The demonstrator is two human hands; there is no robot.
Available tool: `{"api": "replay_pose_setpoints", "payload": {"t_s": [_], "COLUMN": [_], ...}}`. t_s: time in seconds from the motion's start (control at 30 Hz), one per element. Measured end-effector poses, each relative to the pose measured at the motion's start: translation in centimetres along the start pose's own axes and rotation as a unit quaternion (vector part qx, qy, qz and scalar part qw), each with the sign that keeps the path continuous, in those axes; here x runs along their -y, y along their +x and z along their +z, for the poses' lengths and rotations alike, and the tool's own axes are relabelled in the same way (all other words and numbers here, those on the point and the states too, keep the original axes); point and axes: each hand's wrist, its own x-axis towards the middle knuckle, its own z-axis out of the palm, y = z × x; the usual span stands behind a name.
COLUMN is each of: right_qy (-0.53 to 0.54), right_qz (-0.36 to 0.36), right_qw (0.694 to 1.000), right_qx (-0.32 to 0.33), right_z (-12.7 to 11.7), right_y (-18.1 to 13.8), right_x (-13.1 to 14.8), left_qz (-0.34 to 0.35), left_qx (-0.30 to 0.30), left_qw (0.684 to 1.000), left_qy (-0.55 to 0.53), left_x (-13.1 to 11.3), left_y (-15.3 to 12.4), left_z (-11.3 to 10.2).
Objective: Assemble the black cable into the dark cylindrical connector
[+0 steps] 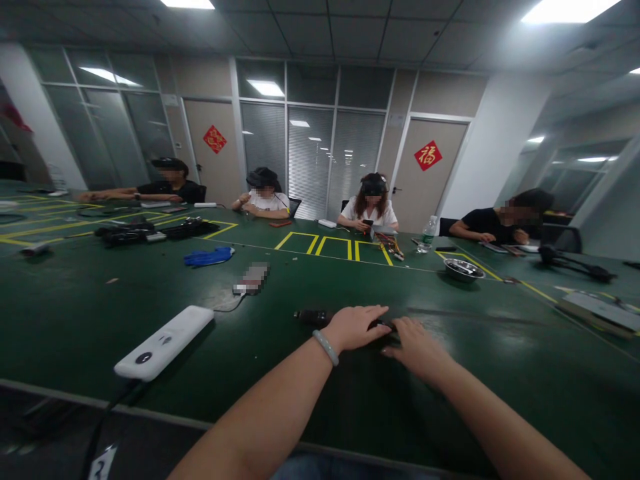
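Note:
A black cylindrical tool (311, 317) with a brass-coloured tip lies across the green table, its tip pointing left. My left hand (356, 327), with a pale bangle at the wrist, is over it from above. The fingers lie along the far side and the thumb along the near side, with a dark part of the tool between them. My right hand (415, 343) is close by on the right, its fingertips at the tool's dark right end and its thumb apart from the fingers. Both palms hide much of the tool, so its exact kind does not show.
A white power strip (165, 343) lies at left, cabled to a phone (251, 279). Beyond are a blue glove (209, 257), black cables (150, 230), a metal bowl (464, 270) and a water bottle (429, 235). Several people sit across the table. A grey box (600, 310) is at right.

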Motion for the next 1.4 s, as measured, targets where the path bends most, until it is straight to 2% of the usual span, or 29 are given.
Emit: {"api": "replay_pose_setpoints", "payload": {"t_s": [0.13, 0.27, 0.37, 0.47, 0.63, 0.7, 0.83, 0.9, 0.93, 1.0, 1.13, 1.2, 1.3, 1.4], "right_qy": [-0.049, -0.05, 0.075, 0.258, 0.478, 0.539, 0.651, 0.671, 0.666, 0.627, 0.46, 0.367, 0.257, 0.2], "right_qz": [0.051, 0.06, 0.047, 0.033, 0.023, 0.043, 0.095, 0.109, 0.113, 0.11, 0.1, 0.11, 0.122, 0.135], "right_qw": [0.996, 0.987, 0.977, 0.937, 0.865, 0.834, 0.753, 0.733, 0.737, 0.769, 0.879, 0.92, 0.955, 0.968], "right_qx": [0.052, 0.137, 0.196, 0.233, 0.15, 0.114, 0.019, -0.026, -0.043, -0.06, -0.068, -0.081, -0.082, -0.069], "right_z": [-1.3, -1.1, -1.3, -1.5, -0.1, 1.2, 3.3, 3.7, 3.7, 3.6, 2.9, 2.4, 1.8, 1.4], "right_y": [-1.8, -2.2, -1.8, -0.9, 1.4, 2.5, 4.2, 4.3, 4.1, 3.6, 2.3, 1.9, 1.5, 1.3], "right_x": [-2.8, -4.6, -4.9, -4.3, -2.6, -1.8, -0.7, -1.0, -1.3, -2.3, -4.1, -4.3, -4.1, -3.6], "left_qz": [-0.012, -0.014, 0.003, 0.008, -0.029, -0.026, -0.026, -0.035, -0.041, -0.047, -0.053, -0.062, -0.076, -0.08], "left_qx": [0.062, 0.072, 0.093, 0.106, 0.096, 0.093, 0.079, 0.063, 0.051, 0.025, -0.008, -0.009, -0.006, 0.001], "left_qw": [0.998, 0.996, 0.995, 0.994, 0.995, 0.995, 0.996, 0.996, 0.996, 0.994, 0.992, 0.99, 0.989, 0.99], "left_qy": [0.028, 0.042, 0.024, -0.004, -0.013, -0.014, 0.014, 0.049, 0.067, 0.094, 0.116, 0.124, 0.127, 0.119], "left_x": [0.4, 0.4, 0.4, 0.7, 2.1, 2.6, 2.4, 1.7, 1.3, 0.4, -1.2, -1.7, -2.0, -2.0], "left_y": [0.1, 0.3, 0.3, 0.3, 0.1, 0.0, 0.0, 0.1, 0.2, 0.5, 1.2, 1.4, 1.6, 1.6], "left_z": [0.2, -0.1, -0.6, -1.2, -1.6, -1.6, -1.3, -1.0, -0.7, 0.0, 1.5, 2.0, 2.3, 2.2]}}
